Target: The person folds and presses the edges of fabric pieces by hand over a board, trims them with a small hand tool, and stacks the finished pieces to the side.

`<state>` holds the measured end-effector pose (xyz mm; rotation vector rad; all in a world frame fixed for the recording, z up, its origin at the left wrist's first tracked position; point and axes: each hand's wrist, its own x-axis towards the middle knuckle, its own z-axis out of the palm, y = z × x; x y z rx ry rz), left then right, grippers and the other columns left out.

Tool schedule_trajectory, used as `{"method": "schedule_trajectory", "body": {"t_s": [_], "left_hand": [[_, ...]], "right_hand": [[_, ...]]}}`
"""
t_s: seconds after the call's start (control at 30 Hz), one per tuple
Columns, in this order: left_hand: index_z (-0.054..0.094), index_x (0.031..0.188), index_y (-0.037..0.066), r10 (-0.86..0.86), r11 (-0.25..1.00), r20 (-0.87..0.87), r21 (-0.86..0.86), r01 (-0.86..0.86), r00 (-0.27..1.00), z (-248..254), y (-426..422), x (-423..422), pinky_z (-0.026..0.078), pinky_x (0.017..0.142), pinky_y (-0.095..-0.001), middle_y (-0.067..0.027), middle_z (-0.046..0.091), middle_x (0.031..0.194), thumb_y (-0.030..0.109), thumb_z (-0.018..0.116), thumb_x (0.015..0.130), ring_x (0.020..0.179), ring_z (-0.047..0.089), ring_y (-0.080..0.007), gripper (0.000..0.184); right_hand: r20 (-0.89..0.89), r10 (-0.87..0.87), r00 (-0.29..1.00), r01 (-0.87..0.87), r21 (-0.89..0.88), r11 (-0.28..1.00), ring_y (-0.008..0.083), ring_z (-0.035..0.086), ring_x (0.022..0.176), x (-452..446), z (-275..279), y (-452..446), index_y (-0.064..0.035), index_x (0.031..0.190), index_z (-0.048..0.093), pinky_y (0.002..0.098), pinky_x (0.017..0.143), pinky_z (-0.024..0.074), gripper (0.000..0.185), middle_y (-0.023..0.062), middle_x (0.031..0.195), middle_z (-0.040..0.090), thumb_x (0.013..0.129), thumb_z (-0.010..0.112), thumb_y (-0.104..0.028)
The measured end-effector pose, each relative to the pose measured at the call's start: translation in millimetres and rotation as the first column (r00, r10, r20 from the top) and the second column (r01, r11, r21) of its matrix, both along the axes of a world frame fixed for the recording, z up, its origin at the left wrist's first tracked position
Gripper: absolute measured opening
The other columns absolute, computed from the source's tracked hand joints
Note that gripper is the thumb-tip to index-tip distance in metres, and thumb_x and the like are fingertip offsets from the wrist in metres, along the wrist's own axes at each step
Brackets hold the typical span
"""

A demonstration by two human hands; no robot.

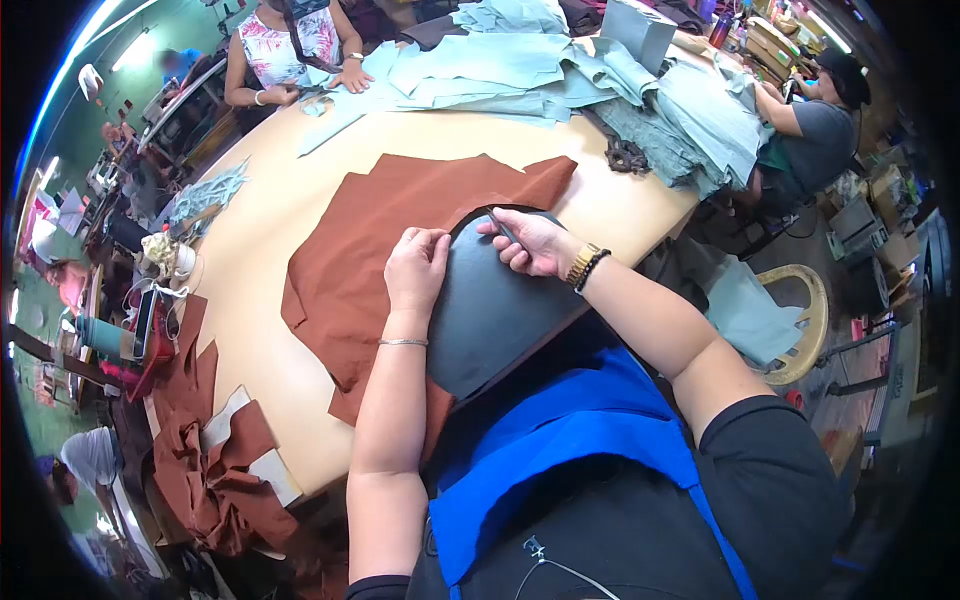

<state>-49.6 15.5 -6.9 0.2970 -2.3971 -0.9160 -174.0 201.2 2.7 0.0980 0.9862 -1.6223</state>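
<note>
A smooth black panel (495, 310) with a curved top edge lies at the table's near side, partly over a rust-brown sheet of material (370, 230). My right hand (540, 243) is closed around a small dark slim tool (503, 226) at the panel's upper edge; its exact kind is not clear. At the panel's left edge, my left hand (417, 268) has its fingers pinched together. Whatever sits between those fingertips is hidden. Along the panel's curved top runs a thin dark border.
Pale green sheets (480, 65) are heaped along the far side, with a grey box (637, 35) on them. Crumpled brown scraps (215, 480) hang at the near left corner. Two people sit at the table's far and right sides. A cream plastic chair (815, 310) stands right.
</note>
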Motion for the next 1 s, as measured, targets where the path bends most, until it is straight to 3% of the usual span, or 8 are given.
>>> {"method": "schedule_trajectory", "body": {"t_s": [0.23,0.43,0.47,0.57,0.67,1.0], "left_hand": [[0.074,0.093,0.005,0.015,0.998,-0.046,0.058,-0.012,0.999,4.3,1.4,0.1,0.053,0.064,-0.0289,-0.0047,0.067,0.087,0.020,0.071,0.091,0.067,0.066,-0.0140,0.015],[0.074,0.093,0.005,-0.002,0.998,-0.075,0.055,0.006,0.997,2.3,0.2,-0.5,0.052,0.063,-0.0289,-0.0050,0.067,0.086,0.019,0.070,0.092,0.066,0.065,-0.0142,0.015],[0.074,0.093,0.005,-0.004,0.999,-0.071,0.053,0.007,0.997,2.0,0.2,-0.5,0.052,0.063,-0.0290,-0.0051,0.067,0.086,0.019,0.070,0.092,0.066,0.065,-0.0142,0.015],[0.073,0.093,0.005,-0.004,0.999,-0.067,0.054,0.007,0.998,3.4,-0.1,0.4,0.052,0.063,-0.0292,-0.0053,0.067,0.086,0.019,0.070,0.092,0.066,0.065,-0.0144,0.014],[0.073,0.093,0.005,0.004,0.998,-0.070,0.069,0.000,0.998,0.6,-1.9,-0.5,0.052,0.063,-0.0294,-0.0054,0.067,0.086,0.018,0.070,0.092,0.066,0.066,-0.0148,0.014],[0.073,0.093,0.005,0.007,0.998,-0.071,0.065,-0.002,0.997,1.1,-1.6,-0.6,0.052,0.063,-0.0297,-0.0059,0.066,0.085,0.018,0.070,0.091,0.066,0.066,-0.0160,0.014]], "right_hand": [[0.081,-0.045,0.996,0.043,0.019,0.999,0.0010,0.037,0.052,-10.6,0.6,-18.9,-0.0067,0.116,0.057,0.0126,0.039,0.0327,0.041,-0.0051,0.071,0.046,0.107,0.040,-0.043],[0.083,-0.098,0.992,0.097,0.018,0.995,0.0011,0.036,0.051,-13.1,2.1,-23.4,-0.0083,0.112,0.059,0.0132,0.038,0.0314,0.039,-0.0056,0.068,0.044,0.108,0.039,-0.042],[0.065,-0.114,0.991,0.111,0.044,0.993,0.0025,0.031,0.049,-12.7,4.1,-23.7,-0.0096,0.110,0.055,0.0152,0.037,0.0303,0.037,-0.0062,0.068,0.041,0.109,0.034,-0.040],[-0.007,-0.131,0.991,0.131,0.070,0.989,0.0026,0.031,0.048,-5.4,6.7,-23.1,-0.0104,0.110,0.055,0.0152,0.038,0.0295,0.036,-0.0068,0.067,0.040,0.109,0.035,-0.041],[0.029,-0.112,0.993,0.112,0.032,0.993,0.0014,0.032,0.049,-5.0,2.3,-18.8,-0.0083,0.113,0.056,0.0149,0.037,0.0274,0.037,-0.0061,0.066,0.041,0.108,0.040,-0.041],[-0.019,-0.125,0.992,0.126,0.059,0.990,0.0011,0.033,0.049,-5.4,3.0,-23.3,-0.0086,0.113,0.056,0.0143,0.037,0.0269,0.036,-0.0060,0.067,0.041,0.108,0.040,-0.040]]}}
